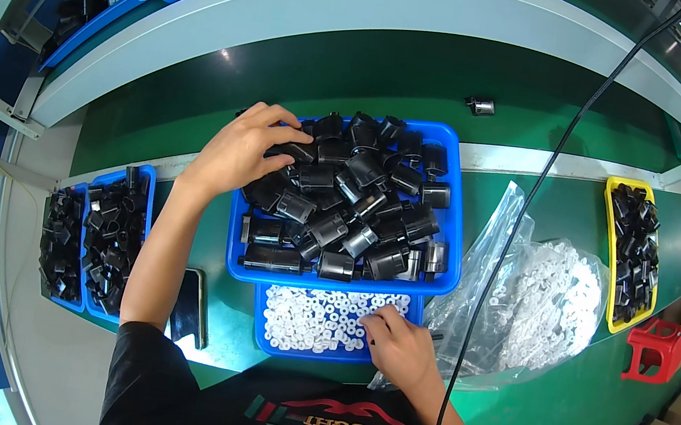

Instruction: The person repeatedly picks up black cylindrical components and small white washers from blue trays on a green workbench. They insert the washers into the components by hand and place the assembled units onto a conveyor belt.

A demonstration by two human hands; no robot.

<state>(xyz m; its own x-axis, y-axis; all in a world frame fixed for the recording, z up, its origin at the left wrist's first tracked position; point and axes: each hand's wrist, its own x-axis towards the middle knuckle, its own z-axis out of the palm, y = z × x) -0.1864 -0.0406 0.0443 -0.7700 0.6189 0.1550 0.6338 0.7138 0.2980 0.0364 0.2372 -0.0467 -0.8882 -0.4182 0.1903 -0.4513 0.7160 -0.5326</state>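
One black part is best pinched cleanly from the far blue tray [456, 232] by the left hand [236, 150], whose grip is curled onto the heap, while a single white ring is picked from the near tray [264, 346] by the pinching right hand [399, 344].

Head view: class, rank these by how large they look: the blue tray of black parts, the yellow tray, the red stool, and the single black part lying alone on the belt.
1. Blue tray
2. Yellow tray, though it lies near the fisheye rim, so this is less sure
3. Red stool
4. Black part
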